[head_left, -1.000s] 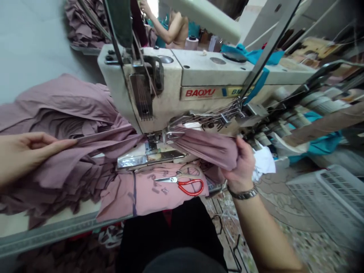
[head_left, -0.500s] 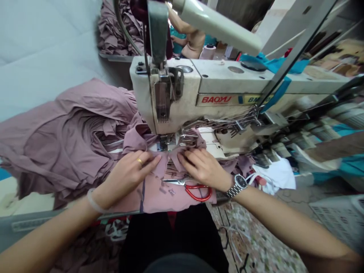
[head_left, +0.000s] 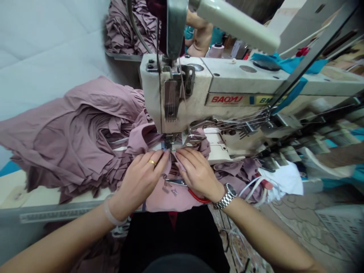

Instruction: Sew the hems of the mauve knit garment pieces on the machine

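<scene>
Left hand (head_left: 139, 180) and right hand (head_left: 199, 174), close together, pinch mauve fabric (head_left: 173, 199) on a cream worktable (head_left: 17, 193).

Beneath the left hand (head_left: 138, 182) and right hand (head_left: 197, 173): matt, soft cloth (head_left: 85, 140), finely creased. Ahead of both hands: sewing machine (head_left: 241, 76), smooth cream-painted metal, scuffed. Below the right hand: scissors (head_left: 176, 182), shiny steel blade, glossy red handle (head_left: 196, 196). On the right wrist: watch (head_left: 227, 196), polished steel links.

Sewing machine (head_left: 182, 94) ahead on the table (head_left: 17, 195), heaped fabric pieces (head_left: 76, 140) to its left, scissors (head_left: 176, 182) just before it
</scene>
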Tool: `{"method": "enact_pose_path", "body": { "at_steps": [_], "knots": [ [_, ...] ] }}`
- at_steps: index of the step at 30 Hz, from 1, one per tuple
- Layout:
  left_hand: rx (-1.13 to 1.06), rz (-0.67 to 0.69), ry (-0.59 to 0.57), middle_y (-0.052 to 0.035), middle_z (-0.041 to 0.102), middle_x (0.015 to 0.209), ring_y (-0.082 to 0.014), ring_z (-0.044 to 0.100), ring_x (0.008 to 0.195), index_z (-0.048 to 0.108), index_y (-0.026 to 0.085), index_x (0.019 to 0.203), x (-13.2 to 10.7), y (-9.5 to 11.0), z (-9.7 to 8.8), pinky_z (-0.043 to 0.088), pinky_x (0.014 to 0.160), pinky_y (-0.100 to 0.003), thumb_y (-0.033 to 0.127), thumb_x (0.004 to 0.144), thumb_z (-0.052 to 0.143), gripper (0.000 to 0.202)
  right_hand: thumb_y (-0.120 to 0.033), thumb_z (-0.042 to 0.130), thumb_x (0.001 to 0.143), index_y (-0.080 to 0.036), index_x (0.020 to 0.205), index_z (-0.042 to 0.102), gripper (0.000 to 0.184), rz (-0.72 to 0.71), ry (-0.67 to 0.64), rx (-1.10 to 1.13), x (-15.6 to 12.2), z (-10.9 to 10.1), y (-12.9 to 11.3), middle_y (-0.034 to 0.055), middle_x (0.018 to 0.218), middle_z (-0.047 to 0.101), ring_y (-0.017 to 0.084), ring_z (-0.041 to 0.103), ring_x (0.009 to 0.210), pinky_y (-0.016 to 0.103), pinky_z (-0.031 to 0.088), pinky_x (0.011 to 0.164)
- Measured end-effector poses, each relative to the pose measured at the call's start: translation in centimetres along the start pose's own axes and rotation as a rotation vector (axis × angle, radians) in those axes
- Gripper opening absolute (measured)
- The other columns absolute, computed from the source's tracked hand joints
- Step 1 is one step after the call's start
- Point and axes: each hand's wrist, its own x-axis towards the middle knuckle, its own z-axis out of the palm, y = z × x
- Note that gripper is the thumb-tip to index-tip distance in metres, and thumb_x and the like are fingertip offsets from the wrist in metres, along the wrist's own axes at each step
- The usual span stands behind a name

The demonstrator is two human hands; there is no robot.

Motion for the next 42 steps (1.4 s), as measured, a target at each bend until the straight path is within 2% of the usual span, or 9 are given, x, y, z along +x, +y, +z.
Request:
{"method": "enact_pose_path", "body": {
  "at_steps": [3,10,18,27,34,39,42],
  "knots": [
    [0.027,-0.052,0.006,-0.0133,0.061,0.125,-0.0276,0.056,0.104,0.057,0.015,0.132,0.1,0.3,0.0,0.047,0.08,-0.041,0.012,0.091,0.047,0.042,-0.015,0.048,0.093,-0.003,0.126,0.057,0.036,0.094,0.011,0.047,0.3,0.6,-0.7,0.0174,0.127,0.061,0.025,0.052,0.12,0.043,0.046,0.105],
    [-0.007,-0.017,0.023,-0.0147,0.058,0.13,-0.0251,0.054,0.111,0.059,0.007,0.128,-0.2,0.5,0.3,0.044,0.088,-0.038,0.008,0.092,0.042,0.04,-0.018,0.045,0.095,-0.002,0.13,0.055,0.04,0.003,-0.09,-0.133,0.6,0.6,-1.4,0.0194,0.133,0.057,0.031,0.051,0.122,0.047,0.048,0.101],
    [-0.024,-0.043,0.025,-0.0133,0.058,0.131,-0.025,0.055,0.11,0.057,0.009,0.131,-0.1,0.5,0.5,0.043,0.088,-0.039,0.009,0.092,0.043,0.041,-0.02,0.045,0.096,-0.002,0.13,0.055,0.04,-0.011,-0.124,-0.154,0.7,0.2,-1.1,0.0192,0.134,0.056,0.031,0.05,0.123,0.047,0.047,0.101],
    [-0.056,-0.054,0.019,-0.0113,0.059,0.13,-0.0255,0.055,0.11,0.056,0.01,0.131,0.1,0.3,0.6,0.042,0.086,-0.04,0.009,0.09,0.047,0.042,-0.011,0.047,0.093,-0.002,0.127,0.057,0.037,-0.059,-0.094,-0.154,0.7,0.2,-0.9,0.0175,0.131,0.059,0.029,0.05,0.122,0.044,0.044,0.103],
    [-0.006,-0.05,0.009,-0.0123,0.058,0.132,-0.0261,0.054,0.111,0.055,0.008,0.131,0.6,0.0,0.6,0.041,0.085,-0.041,0.011,0.091,0.047,0.041,-0.028,0.042,0.099,-0.005,0.13,0.056,0.041,0.023,-0.158,-0.142,1.5,0.3,-0.9,0.0149,0.133,0.058,0.028,0.052,0.117,0.044,0.044,0.098],
    [-0.016,-0.046,-0.012,-0.0123,0.056,0.135,-0.0262,0.053,0.114,0.054,0.008,0.131,0.8,-0.2,0.7,0.041,0.087,-0.041,0.012,0.091,0.05,0.041,-0.029,0.042,0.099,-0.005,0.13,0.055,0.042,0.047,-0.137,-0.133,1.8,0.6,-0.9,0.0156,0.133,0.058,0.028,0.052,0.116,0.044,0.043,0.095],
    [-0.043,-0.007,0.016,-0.0128,0.059,0.13,-0.0264,0.055,0.113,0.057,0.009,0.127,0.6,-0.6,0.6,0.042,0.087,-0.041,0.011,0.091,0.048,0.037,-0.026,0.044,0.097,-0.006,0.128,0.057,0.039,0.043,-0.102,-0.102,1.6,0.8,-0.8,0.0152,0.129,0.06,0.028,0.052,0.114,0.044,0.043,0.095]
  ]
}}
